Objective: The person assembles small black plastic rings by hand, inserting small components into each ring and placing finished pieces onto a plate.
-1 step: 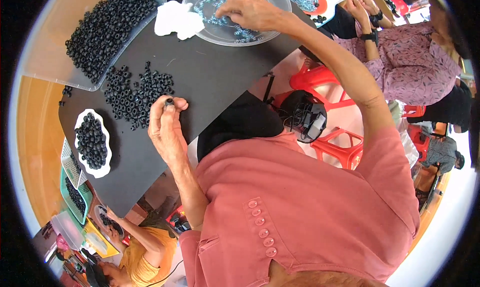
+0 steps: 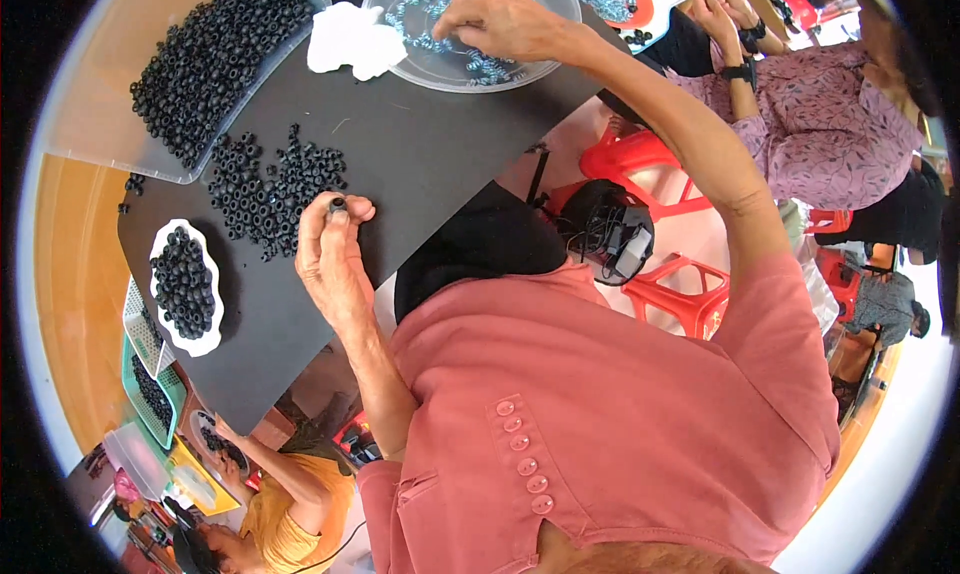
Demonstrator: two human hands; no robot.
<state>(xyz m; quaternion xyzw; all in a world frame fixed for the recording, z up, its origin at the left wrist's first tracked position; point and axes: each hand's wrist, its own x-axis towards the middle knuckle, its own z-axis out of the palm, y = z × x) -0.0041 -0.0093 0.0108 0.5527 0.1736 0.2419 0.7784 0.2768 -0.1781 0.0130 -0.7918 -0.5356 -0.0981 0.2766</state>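
Observation:
My left hand [image 2: 338, 254] is closed above the dark table [image 2: 400, 164], pinching a small black hollow plastic ring [image 2: 338, 205] between thumb and fingers, its hole facing up. Just beyond it lies a loose pile of the same black rings [image 2: 268, 199]. My right hand [image 2: 500, 26] reaches into a round clear tray [image 2: 440, 79] that holds small bluish metal coil springs [image 2: 490, 69]. Its fingers are bent and drawn together at the springs; whether a spring is between the fingertips is too small to make out.
A big clear bin [image 2: 100, 104] full of black rings stands at the far left. A white scalloped dish [image 2: 213, 326] holds more. Crumpled white tissue [image 2: 352, 42] touches the tray. Red stools [image 2: 680, 292] and a black bag [image 2: 605, 229] stand right of the table. Other people sit nearby.

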